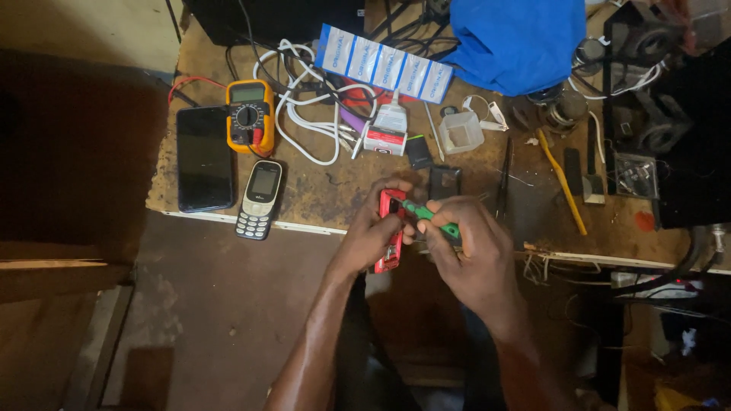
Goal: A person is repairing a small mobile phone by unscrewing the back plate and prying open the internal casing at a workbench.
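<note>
A red phone point(391, 232) stands on edge just off the front lip of the bench point(320, 194), held in the left hand point(375, 228), whose fingers curl tight around its far side and top. The right hand point(468, 240) pinches a green screwdriver point(428, 215), fingers closed narrow around the handle, with the tip laid against the phone's upper part. Just behind the hands a dark phone part point(444, 183) lies flat on the bench, with tweezers point(503, 179) to its right and a yellow tool point(562, 181) slanting further right. A small black block point(418, 151) and a clear plastic cup point(461, 132) sit behind those. To the left, near the bench's front edge, lies a grey keypad phone point(260, 199), beside it a black smartphone point(204, 158) face up, and behind them a yellow multimeter point(250, 116) with a red lead. White cables point(304, 114) loop across the middle of the bench next to a white and red box point(387, 129). A strip of blue and white packets point(384, 63) lies at the back, and a blue cloth point(518, 42) is bunched to its right.
</note>
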